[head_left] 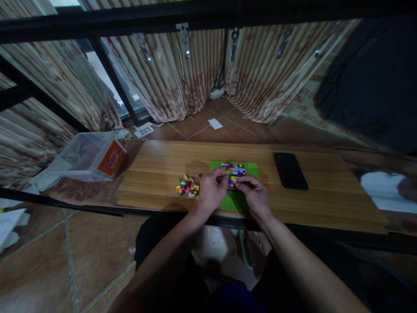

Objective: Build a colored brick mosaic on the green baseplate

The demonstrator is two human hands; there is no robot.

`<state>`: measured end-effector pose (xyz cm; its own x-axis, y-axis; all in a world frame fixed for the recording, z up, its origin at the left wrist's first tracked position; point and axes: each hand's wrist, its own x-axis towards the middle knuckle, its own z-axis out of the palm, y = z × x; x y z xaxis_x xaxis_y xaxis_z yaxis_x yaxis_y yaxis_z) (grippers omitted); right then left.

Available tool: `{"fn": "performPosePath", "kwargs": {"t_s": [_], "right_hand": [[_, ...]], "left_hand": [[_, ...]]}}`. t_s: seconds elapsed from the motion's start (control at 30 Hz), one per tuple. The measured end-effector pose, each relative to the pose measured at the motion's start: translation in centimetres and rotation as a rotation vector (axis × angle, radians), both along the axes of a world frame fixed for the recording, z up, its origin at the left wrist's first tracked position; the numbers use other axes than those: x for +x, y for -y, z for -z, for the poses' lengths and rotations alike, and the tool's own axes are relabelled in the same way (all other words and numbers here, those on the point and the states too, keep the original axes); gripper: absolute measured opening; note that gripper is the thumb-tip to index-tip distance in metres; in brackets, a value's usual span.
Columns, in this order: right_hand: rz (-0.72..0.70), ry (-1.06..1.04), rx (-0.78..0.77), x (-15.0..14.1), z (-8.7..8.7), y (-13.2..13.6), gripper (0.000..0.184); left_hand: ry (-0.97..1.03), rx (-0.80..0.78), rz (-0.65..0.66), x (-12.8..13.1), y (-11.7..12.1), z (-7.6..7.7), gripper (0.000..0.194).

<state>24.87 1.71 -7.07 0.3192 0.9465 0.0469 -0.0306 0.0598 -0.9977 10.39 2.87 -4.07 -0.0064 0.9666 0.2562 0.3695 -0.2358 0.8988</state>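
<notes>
A green studded baseplate [239,203] lies on the wooden board, its middle covered by rows of small multicoloured toy bricks [235,167]. Over the plate's left side my left hand [211,188] is closed, thumb and fingers pinched together at the bricks; a speck of red-orange shows by the fingertips, too small to name. My right hand [256,193] reaches in from the right, fingers bent and closed, the tips touching the brick rows. Whatever its fingertips pinch is hidden. Left of my left hand sits a loose pile of small coloured bricks [187,187].
A black phone [290,171] lies on the wooden board [339,195] to the right. Beyond the board's left end stands a clear plastic box [86,150] with an orange label. Dark metal bars run across the top, before striped curtains [163,78].
</notes>
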Motion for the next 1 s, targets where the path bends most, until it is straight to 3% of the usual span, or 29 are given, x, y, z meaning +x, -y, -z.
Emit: {"fn": "performPosePath", "kwargs": {"t_s": [0.23, 0.4, 0.63, 0.73, 1.0], "right_hand": [[-0.005, 0.142, 0.054, 0.0, 0.2, -0.1, 0.019], [0.050, 0.369, 0.202, 0.1, -1.2, 0.7, 0.015], [-0.184, 0.621, 0.365, 0.5, -2.9, 1.4, 0.024], [-0.244, 0.642, 0.373, 0.5, -2.9, 1.4, 0.024], [-0.230, 0.624, 0.344, 0.8, -3.4, 1.7, 0.018]], "left_hand": [[0.018, 0.009, 0.045, -0.1, 0.3, -0.7, 0.016], [0.014, 0.026, 0.095, -0.3, 0.4, -1.0, 0.019], [-0.013, 0.006, 0.186, -0.1, 0.7, -0.6, 0.030], [0.036, -0.033, 0.221, 0.0, 0.7, -0.5, 0.034], [0.145, -0.094, 0.250, 0.1, 0.6, -0.1, 0.032]]}}
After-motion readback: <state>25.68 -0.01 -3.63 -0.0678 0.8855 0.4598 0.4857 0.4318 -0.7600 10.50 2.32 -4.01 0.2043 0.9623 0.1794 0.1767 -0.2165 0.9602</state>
